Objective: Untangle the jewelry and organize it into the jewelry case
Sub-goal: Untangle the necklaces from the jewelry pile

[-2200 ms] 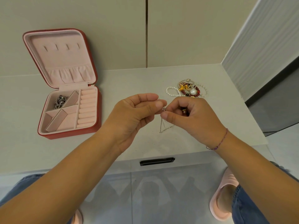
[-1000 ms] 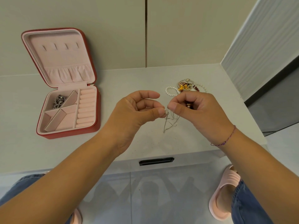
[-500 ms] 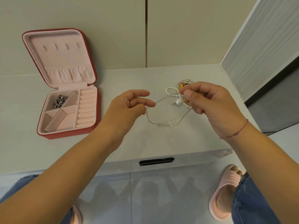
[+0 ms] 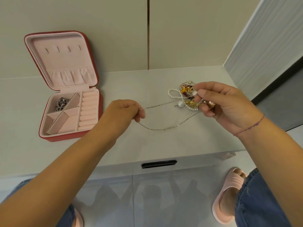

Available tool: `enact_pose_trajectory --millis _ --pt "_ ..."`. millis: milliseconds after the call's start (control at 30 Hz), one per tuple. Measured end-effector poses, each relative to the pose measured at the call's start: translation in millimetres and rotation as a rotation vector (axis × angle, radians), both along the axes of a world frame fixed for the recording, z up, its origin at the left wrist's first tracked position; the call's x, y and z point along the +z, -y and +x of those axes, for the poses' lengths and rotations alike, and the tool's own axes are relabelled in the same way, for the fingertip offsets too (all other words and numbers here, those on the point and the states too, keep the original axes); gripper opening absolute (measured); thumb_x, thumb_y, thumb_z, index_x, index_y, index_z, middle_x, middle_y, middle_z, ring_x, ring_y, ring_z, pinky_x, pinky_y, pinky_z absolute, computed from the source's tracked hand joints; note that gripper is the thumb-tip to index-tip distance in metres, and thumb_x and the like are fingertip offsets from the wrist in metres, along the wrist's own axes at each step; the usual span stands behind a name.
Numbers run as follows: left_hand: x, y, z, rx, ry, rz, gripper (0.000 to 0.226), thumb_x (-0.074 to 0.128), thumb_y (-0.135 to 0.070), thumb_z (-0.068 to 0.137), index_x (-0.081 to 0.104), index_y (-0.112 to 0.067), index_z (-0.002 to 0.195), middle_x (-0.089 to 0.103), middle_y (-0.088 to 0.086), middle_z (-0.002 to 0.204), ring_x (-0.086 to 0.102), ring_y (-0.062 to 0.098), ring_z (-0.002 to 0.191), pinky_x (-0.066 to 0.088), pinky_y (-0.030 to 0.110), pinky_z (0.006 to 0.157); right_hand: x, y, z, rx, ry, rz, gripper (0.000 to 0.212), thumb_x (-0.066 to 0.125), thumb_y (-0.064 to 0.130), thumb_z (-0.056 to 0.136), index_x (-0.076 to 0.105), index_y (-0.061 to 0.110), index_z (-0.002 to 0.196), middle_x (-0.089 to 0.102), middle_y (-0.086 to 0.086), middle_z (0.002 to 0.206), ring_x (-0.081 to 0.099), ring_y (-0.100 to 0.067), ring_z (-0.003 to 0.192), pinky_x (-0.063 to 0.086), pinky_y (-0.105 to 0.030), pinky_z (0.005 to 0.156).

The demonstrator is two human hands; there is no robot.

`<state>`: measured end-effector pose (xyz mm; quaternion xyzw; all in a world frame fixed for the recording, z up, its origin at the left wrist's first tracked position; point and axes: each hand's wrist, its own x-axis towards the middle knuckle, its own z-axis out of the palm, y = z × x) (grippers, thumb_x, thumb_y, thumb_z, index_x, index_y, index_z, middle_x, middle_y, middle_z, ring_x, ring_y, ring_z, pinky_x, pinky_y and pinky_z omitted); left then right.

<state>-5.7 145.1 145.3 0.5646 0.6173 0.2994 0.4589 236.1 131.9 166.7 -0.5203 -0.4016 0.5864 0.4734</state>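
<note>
A thin silver chain (image 4: 157,128) stretches in a slack loop between my two hands above the white tabletop. My left hand (image 4: 123,112) pinches one end of it. My right hand (image 4: 219,104) holds the other end together with a tangled clump of jewelry (image 4: 185,95): pearl strands, gold pieces, red beads and one large pearl. The red jewelry case (image 4: 68,136) lies open at the left, with its pink lid upright. A dark silver chain (image 4: 61,103) sits in the case's back-left compartment.
The white tabletop (image 4: 147,145) ends at a wall behind and a ribbed panel (image 4: 265,38) on the right. A drawer with a black handle (image 4: 159,164) is below the front edge. My feet in pink slippers (image 4: 229,197) stand on the floor.
My hands have moved apart, the left one leftward and the right one rightward and back. The silver chain, earlier bunched between my fingertips, is now drawn out of the clump.
</note>
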Motion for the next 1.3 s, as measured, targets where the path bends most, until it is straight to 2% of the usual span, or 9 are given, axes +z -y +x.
enact_pose_trajectory --millis 133,233,300,400,600,700,800,967,1300 --pt "3.2 -5.1 -7.4 0.139 0.235 -0.011 0.014 0.047 -0.011 0.076 0.056 -0.009 0.066 0.061 -0.009 0.053 0.058 0.005 0.061 0.047 0.014 0.070 -2.1 1.7 1.2 0.073 -0.030 -0.225 0.023 0.063 0.011 0.069 0.067 0.008 0.092 0.067 -0.003 0.068 0.061 -0.008 0.052 0.048 -0.016 0.045" --pt "2.5 -9.1 -14.3 0.275 0.490 -0.083 0.030 0.034 0.004 0.084 0.046 -0.009 0.060 0.052 -0.001 0.046 0.065 0.016 0.064 0.051 0.030 0.084 -4.8 2.6 2.6 0.084 -0.110 -0.369 0.025 0.064 0.008 0.065 0.068 0.006 0.089 0.070 -0.007 0.072 0.068 -0.010 0.061 0.053 -0.017 0.048" --pt "5.2 -7.5 -14.6 0.328 0.542 -0.120 0.033 0.032 0.004 0.085 0.046 -0.010 0.059 0.046 0.001 0.044 0.058 0.018 0.051 0.056 0.032 0.075 -6.1 2.1 4.5 0.073 -0.176 -0.412 0.025 0.063 0.006 0.066 0.068 0.004 0.090 0.071 -0.009 0.076 0.070 -0.013 0.068 0.054 -0.018 0.051" --pt "7.6 -7.0 -12.5 0.343 0.402 -0.147 0.030 0.038 -0.005 0.086 0.050 -0.010 0.059 0.043 0.001 0.041 0.039 0.016 0.039 0.049 0.025 0.049 -7.1 1.5 6.7 0.055 -0.251 -0.424 0.031 0.061 0.001 0.066 0.066 0.000 0.096 0.071 -0.013 0.085 0.072 -0.018 0.078 0.057 -0.020 0.058" --pt "1.2 -1.3 -4.9 -0.058 -0.179 -0.192 0.032 0.052 -0.014 0.087 0.069 -0.014 0.060 0.056 -0.002 0.055 0.050 0.017 0.057 0.041 0.027 0.063 -9.4 4.1 2.3 0.154 -0.262 -0.354 0.058 0.066 -0.009 0.048 0.063 -0.006 0.107 0.069 -0.022 0.103 0.070 -0.024 0.094 0.056 -0.022 0.068" --pt "-2.6 8.8 -3.1 -0.209 -0.316 -0.119 0.023 0.055 -0.022 0.088 0.073 -0.023 0.074 0.065 -0.006 0.078 0.057 0.010 0.072 0.040 0.022 0.063 -9.7 4.9 -2.1 0.173 -0.260 -0.311 0.042 0.064 -0.009 0.056 0.068 -0.005 0.098 0.069 -0.023 0.103 0.069 -0.025 0.095 0.056 -0.022 0.069" --pt "-5.2 10.5 1.1 -0.288 -0.364 -0.065 0.020 0.054 -0.022 0.091 0.073 -0.025 0.089 0.063 -0.016 0.082 0.056 -0.006 0.069 0.036 0.008 0.057 -8.9 6.1 -6.9 0.159 -0.240 -0.285 0.034 0.055 -0.008 0.067 0.065 -0.006 0.099 0.070 -0.021 0.097 0.070 -0.024 0.091 0.057 -0.022 0.069" --pt "-12.6 14.5 6.7 -0.342 -0.240 0.176 0.036 0.068 -0.037 0.083 0.059 -0.036 0.118 0.060 -0.022 0.109 0.053 -0.007 0.103 0.040 0.010 0.087 -10.7 9.5 -18.1 0.153 -0.246 -0.274 0.028 0.056 -0.004 0.069 0.064 -0.004 0.096 0.072 -0.019 0.088 0.072 -0.021 0.084 0.057 -0.022 0.067" --pt "-11.8 23.4 29.1 -0.320 -0.119 0.475 0.027 0.079 -0.031 0.073 0.068 -0.031 0.098 0.061 -0.012 0.094 0.057 0.004 0.088 0.044 0.012 0.075 -15.3 13.2 -32.6 0.240 -0.394 -0.355 0.033 0.039 -0.011 0.090 0.052 -0.009 0.121 0.064 -0.025 0.114 0.066 -0.032 0.102 0.057 -0.035 0.082"
